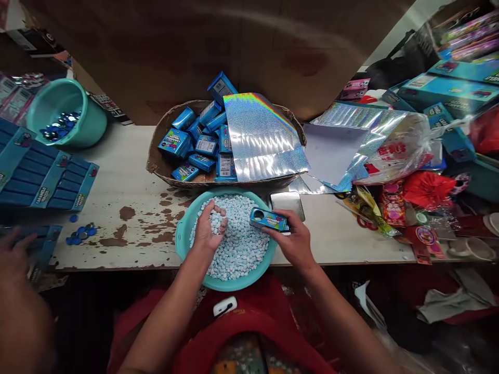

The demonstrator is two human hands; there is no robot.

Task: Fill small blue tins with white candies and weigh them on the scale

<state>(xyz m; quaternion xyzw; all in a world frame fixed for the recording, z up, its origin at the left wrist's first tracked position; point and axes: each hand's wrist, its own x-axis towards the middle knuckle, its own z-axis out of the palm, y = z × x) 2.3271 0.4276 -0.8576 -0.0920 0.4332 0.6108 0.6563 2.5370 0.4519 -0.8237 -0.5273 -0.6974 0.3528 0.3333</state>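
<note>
A turquoise basin (180,236) full of small pale blue candies (237,259) stands at the table's front edge. Over its left part, my left hand (209,227) is cupped with candies in its curled fingers. Above the basin's right rim, my right hand (294,236) holds a small blue box (270,219) by its right end; a dark round opening shows at the box's left end. Just behind the right hand lies a silvery metal piece (288,204). Behind the basin, a cut-down cardboard box (171,179) holds many blue packets (175,142) and a shiny holographic sheet (261,137).
Another person's hand (17,246) is at the far left, near blue display boxes (47,176). Blue caps (82,234) lie loose on the table (136,254); a turquoise bucket (91,122) holds more. Holographic sheets (362,122), plastic bags (401,150) and wrappers (393,208) crowd the right.
</note>
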